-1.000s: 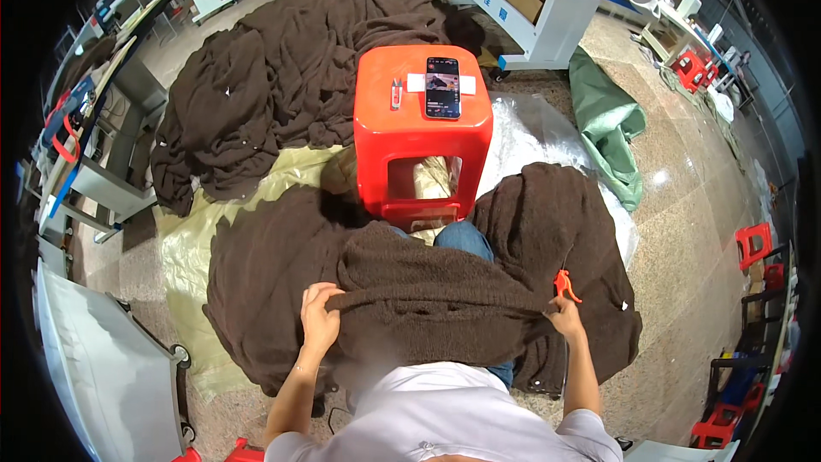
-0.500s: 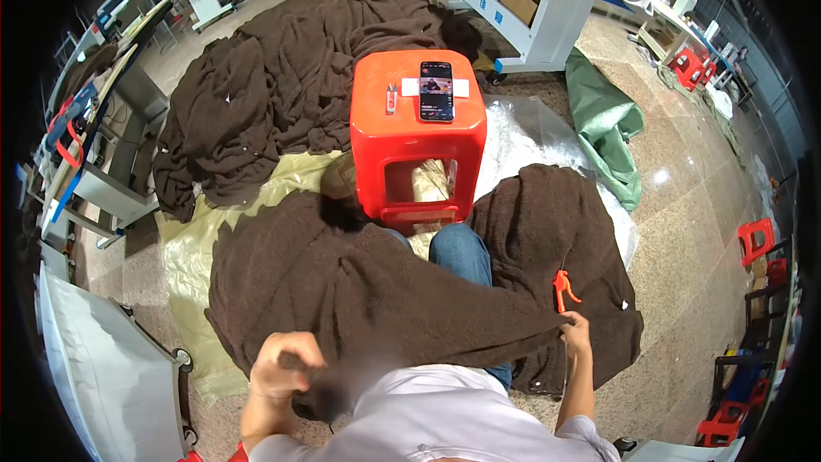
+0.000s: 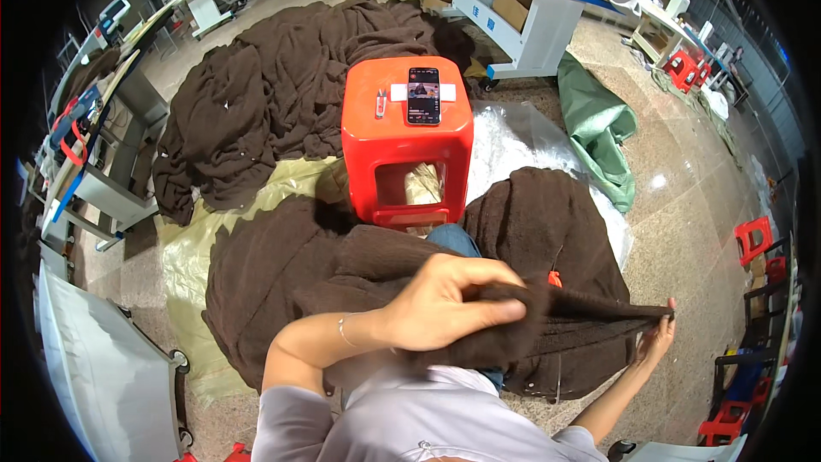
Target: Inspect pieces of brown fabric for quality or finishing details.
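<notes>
A long stretch of dark brown fleecy fabric [image 3: 282, 269] lies across my lap. My left hand [image 3: 449, 299] is closed around a bunched fold of it, high in front of my chest; the fold is a little blurred. Far out to the right, my right hand [image 3: 657, 340] pinches the fabric's edge, and the cloth between the two hands is drawn taut. Beneath that stretch, a heap of the same brown fabric [image 3: 543, 205] sits on the right. A small orange-red tool [image 3: 554, 279] on this heap is mostly covered by the stretched cloth.
Ahead stands a red plastic stool [image 3: 363, 154] carrying a phone [image 3: 423, 98] and small thread snips [image 3: 380, 104]. A large brown fabric pile [image 3: 299, 60] lies behind it. A white wheeled cart [image 3: 103, 359] is at left, a blue-edged table [image 3: 522, 13] at far right.
My left hand has swung up and rightward and now grips a fold. My right hand has moved outward right, pulling the fabric edge across the orange-red tool, which was fully visible before.
</notes>
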`<state>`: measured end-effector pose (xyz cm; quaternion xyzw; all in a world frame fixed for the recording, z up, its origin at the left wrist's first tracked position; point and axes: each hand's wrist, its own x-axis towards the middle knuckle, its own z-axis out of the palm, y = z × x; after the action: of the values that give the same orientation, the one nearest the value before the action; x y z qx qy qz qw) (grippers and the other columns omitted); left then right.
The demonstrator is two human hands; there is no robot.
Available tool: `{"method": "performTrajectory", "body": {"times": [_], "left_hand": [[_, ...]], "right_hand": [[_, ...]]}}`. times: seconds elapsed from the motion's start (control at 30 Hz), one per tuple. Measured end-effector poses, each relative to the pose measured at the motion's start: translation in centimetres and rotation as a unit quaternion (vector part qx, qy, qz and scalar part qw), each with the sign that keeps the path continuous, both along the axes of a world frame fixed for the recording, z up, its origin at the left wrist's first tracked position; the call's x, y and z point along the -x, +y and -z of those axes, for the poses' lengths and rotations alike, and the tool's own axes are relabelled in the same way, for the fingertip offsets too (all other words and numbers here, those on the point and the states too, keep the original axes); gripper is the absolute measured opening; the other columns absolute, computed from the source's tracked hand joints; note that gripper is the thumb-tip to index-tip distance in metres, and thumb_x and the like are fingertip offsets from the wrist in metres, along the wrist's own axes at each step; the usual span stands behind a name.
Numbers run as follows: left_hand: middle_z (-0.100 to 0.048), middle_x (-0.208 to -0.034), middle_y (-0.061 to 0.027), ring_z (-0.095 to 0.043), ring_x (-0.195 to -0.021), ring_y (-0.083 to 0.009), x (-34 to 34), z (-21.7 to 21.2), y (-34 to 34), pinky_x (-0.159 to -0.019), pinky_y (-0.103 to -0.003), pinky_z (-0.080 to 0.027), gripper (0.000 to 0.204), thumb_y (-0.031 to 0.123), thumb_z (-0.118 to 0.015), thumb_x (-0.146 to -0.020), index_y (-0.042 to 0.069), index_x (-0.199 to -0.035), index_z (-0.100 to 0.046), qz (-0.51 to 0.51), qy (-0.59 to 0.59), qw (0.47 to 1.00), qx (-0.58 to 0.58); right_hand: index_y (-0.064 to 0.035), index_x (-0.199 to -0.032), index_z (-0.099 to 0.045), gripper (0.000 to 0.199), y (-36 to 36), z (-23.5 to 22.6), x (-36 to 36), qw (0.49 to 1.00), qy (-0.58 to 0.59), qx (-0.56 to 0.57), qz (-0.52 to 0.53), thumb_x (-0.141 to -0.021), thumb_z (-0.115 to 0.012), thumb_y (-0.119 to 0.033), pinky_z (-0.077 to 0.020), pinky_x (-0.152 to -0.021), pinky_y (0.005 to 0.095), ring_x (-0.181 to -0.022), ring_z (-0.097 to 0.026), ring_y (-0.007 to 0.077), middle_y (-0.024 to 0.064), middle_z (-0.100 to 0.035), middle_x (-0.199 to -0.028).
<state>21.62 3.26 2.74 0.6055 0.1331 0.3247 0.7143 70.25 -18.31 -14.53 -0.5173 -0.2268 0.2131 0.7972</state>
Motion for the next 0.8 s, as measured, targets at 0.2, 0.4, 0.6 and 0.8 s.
{"method": "performTrajectory", "body": {"times": [0.2, 0.4, 0.6, 0.8], "left_hand": [[-0.067, -0.083, -0.0006, -0.055, -0.069, -0.0037, 4.8, 11.2, 1.3, -0.063, -0.019, -0.046, 0.015, -0.002, -0.078, -0.079, -0.002, -0.091, -0.069, -0.23, 0.132, 0.961, 0.075], [-0.061, -0.08, 0.004, -0.05, -0.067, 0.0006, 8.1, 14.4, -0.6, -0.059, -0.015, -0.04, 0.019, -0.004, -0.078, -0.078, -0.001, -0.095, -0.068, -0.268, 0.154, 0.936, 0.168], [-0.067, -0.089, -0.0027, -0.06, -0.079, -0.0064, 9.2, 13.6, -0.7, -0.071, -0.021, -0.05, 0.019, -0.012, -0.059, -0.082, -0.005, -0.097, -0.068, -0.322, 0.083, 0.932, 0.146], [-0.066, -0.085, -0.0019, -0.058, -0.073, -0.0042, 9.2, 13.9, -0.2, -0.063, -0.019, -0.047, 0.02, -0.015, -0.058, -0.079, -0.006, -0.093, -0.068, -0.39, 0.048, 0.912, 0.122]], "right_hand": [[-0.0015, -0.122, -0.063, 0.03, 7.7, -5.8, 9.4, 0.995, -0.069, 0.07, 0.015, -0.091, -0.062, -0.001, -0.0532, -0.074, 0.0234, -0.078, -0.063, 0.0108, 0.0034, -0.067, -0.093], [-0.0029, -0.099, -0.073, 0.027, 18.1, -7.1, 30.8, 0.756, -0.377, 0.007, -0.535, -0.074, -0.069, 0.006, -0.0511, -0.072, 0.0318, -0.082, -0.063, 0.0233, 0.0088, -0.064, -0.084], [-0.0102, -0.1, -0.068, 0.025, 20.1, -8.6, 39.4, 0.726, -0.436, -0.006, -0.532, -0.076, -0.073, -0.004, -0.0513, -0.07, 0.0352, -0.088, -0.063, 0.0253, 0.0149, -0.053, -0.125], [-0.0077, -0.101, -0.063, 0.021, 21.2, -6.4, 38.8, 0.666, -0.401, 0.061, -0.626, -0.081, -0.068, -0.01, -0.0518, -0.064, 0.0416, -0.077, -0.064, 0.0327, 0.0134, -0.062, -0.093]]}}
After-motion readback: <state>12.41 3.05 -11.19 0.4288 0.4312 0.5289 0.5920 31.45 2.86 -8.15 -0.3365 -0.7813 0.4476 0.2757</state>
